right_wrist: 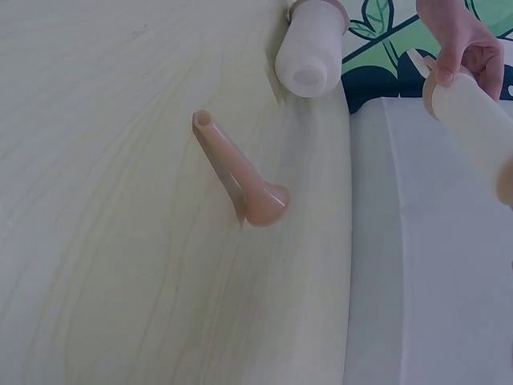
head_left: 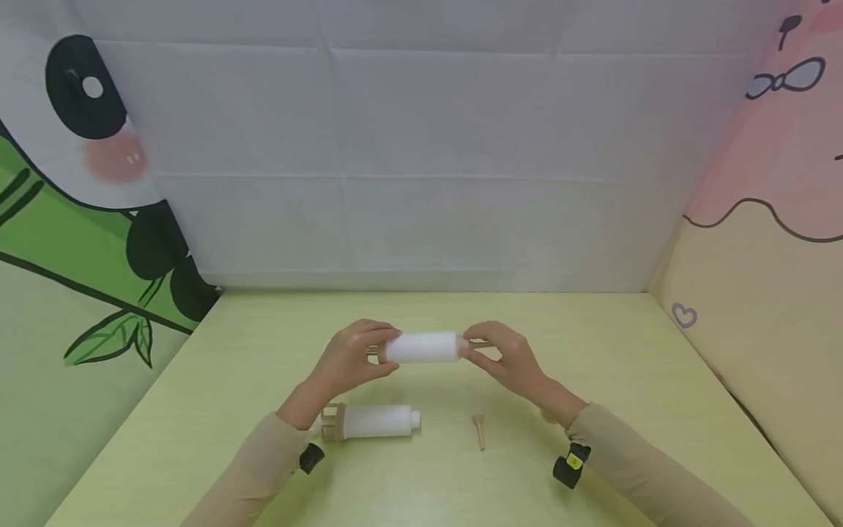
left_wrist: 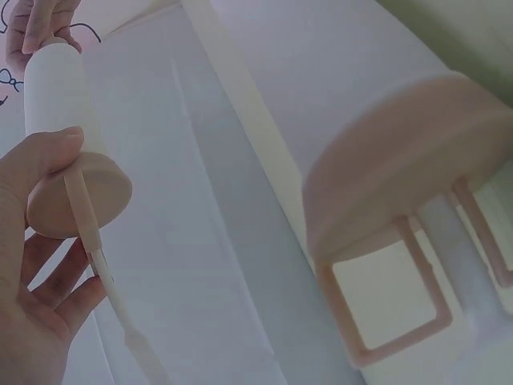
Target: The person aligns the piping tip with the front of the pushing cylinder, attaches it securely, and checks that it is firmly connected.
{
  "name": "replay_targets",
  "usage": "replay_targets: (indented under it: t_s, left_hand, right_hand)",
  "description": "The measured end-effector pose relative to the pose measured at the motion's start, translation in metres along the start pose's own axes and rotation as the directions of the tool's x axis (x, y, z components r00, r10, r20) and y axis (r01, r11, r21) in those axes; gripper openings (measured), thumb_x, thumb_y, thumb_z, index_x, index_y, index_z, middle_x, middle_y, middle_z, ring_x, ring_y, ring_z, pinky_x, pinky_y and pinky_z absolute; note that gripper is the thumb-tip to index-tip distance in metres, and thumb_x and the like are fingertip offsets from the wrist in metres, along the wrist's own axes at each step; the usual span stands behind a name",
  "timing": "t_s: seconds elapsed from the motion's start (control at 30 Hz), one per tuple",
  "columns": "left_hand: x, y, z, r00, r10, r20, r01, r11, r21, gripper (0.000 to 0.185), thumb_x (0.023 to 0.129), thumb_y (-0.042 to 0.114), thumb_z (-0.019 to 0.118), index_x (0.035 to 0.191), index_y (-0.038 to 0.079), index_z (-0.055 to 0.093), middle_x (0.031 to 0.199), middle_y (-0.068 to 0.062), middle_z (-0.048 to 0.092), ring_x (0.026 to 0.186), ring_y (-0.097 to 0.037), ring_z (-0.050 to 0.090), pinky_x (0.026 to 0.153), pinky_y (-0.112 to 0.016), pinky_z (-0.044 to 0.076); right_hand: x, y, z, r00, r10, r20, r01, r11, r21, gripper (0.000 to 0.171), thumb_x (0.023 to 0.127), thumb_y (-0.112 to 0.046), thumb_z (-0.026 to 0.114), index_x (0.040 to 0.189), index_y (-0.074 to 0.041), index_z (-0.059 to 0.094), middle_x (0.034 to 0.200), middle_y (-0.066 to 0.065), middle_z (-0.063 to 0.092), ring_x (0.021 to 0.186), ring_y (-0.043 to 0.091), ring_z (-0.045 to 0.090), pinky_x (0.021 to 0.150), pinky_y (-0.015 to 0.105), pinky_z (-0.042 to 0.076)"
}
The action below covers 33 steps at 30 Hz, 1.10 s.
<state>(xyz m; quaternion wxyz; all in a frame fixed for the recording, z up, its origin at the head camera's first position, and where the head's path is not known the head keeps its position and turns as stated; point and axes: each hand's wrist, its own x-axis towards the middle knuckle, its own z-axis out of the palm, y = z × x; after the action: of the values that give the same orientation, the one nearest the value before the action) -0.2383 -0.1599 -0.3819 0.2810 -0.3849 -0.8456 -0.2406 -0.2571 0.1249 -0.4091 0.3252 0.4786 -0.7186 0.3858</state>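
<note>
A person in beige sleeves holds a white cylinder level above a pale green bench, one hand at each end, against a backdrop of printed cloth panels.

At far left hangs a panda-and-bamboo cloth; a plain white cloth covers the far wall.

The left hand grips the cylinder's left end, fingers curled over the top and thumb beneath. The left wrist view shows the thumb pressed on the white body just by a tan disc cap, with a thin tan stick running past the cap across the open palm. A black wrist camera sits under that sleeve.

On the bench near the left forearm lies a second white cylinder on its side, its tan frame end pointing left and its short neck pointing right. It lies directly nearer than the held cylinder, apart from it.

To its right, alone on the bare wood and touching nothing, lies a small tan funnel-shaped piece, wide end far, narrow end near.

The right hand pinches the held cylinder's right end between fingertips and thumb. What sits inside that pinch is hidden by the fingers. A second black camera with a yellow mark hangs at the right wrist.

At far right stands a pink and cream cloth with a small heart outline.
</note>
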Motion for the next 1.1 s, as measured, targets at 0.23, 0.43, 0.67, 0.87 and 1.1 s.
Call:
replay_targets:
  t_s: [0.23, 0.43, 0.67, 0.87, 1.1]
  left_hand:
    - [0.0014, 0.0006, -0.0014, 1.0, -0.003, -0.001, 0.003, 1.0, 0.002, 0.043, 0.059, 0.014, 0.084, 0.098, 0.006, 0.069, 0.097, -0.007, 0.066, 0.089, -0.022, 0.061, 0.064, -0.029, 0.053]
    - [0.0031, 0.0013, -0.0012, 1.0, 0.014, -0.012, -0.014, 1.0, 0.021, 0.045, 0.059, 0.014, 0.084, 0.1, 0.006, 0.068, 0.098, -0.007, 0.066, 0.09, -0.023, 0.06, 0.065, -0.031, 0.053]
    - [0.0029, -0.0007, 0.0001, 1.0, 0.019, -0.013, -0.018, 0.999, 0.031, 0.043, 0.059, 0.014, 0.083, 0.099, 0.006, 0.069, 0.098, -0.006, 0.066, 0.09, -0.022, 0.061, 0.066, -0.031, 0.053]
    - [0.0021, -0.0012, 0.001, 1.0, 0.009, -0.001, -0.009, 1.0, 0.026, 0.044, 0.06, 0.014, 0.083, 0.1, 0.006, 0.068, 0.098, -0.006, 0.066, 0.091, -0.022, 0.06, 0.067, -0.031, 0.053]
    - [0.0044, 0.0, 0.0011, 1.0, 0.006, -0.001, -0.006, 1.0, 0.03, 0.045, 0.058, 0.014, 0.084, 0.1, 0.006, 0.068, 0.098, -0.007, 0.066, 0.092, -0.023, 0.06, 0.069, -0.032, 0.053]
  right_hand:
    - [-0.0002, 0.0009, -0.0017, 0.999, -0.047, 0.002, 0.047, 0.998, -0.05, 0.027, 0.083, -0.021, 0.067, 0.101, -0.001, 0.063, 0.097, 0.01, 0.064, 0.087, 0.021, 0.062, 0.07, 0.025, 0.053]
    - [-0.0001, 0.0029, -0.0035, 1.0, -0.006, 0.023, 0.008, 0.996, -0.088, 0.033, 0.087, -0.032, 0.059, 0.101, -0.002, 0.064, 0.094, 0.008, 0.065, 0.082, 0.018, 0.063, 0.068, 0.021, 0.052]
    - [0.0002, 0.003, -0.0026, 0.999, 0.012, 0.03, -0.008, 0.991, -0.131, 0.035, 0.088, -0.034, 0.058, 0.102, -0.002, 0.063, 0.096, 0.009, 0.065, 0.086, 0.02, 0.063, 0.069, 0.024, 0.053]
    - [-0.0012, 0.0032, -0.0035, 0.998, 0.019, 0.055, -0.014, 0.995, -0.103, 0.033, 0.087, -0.033, 0.06, 0.099, -0.003, 0.063, 0.093, 0.008, 0.065, 0.083, 0.018, 0.063, 0.067, 0.022, 0.053]
    - [-0.0025, 0.0041, -0.0065, 0.997, 0.008, 0.074, -0.004, 0.998, -0.056, 0.029, 0.084, -0.023, 0.066, 0.104, -0.001, 0.062, 0.096, 0.01, 0.065, 0.083, 0.018, 0.064, 0.068, 0.024, 0.053]
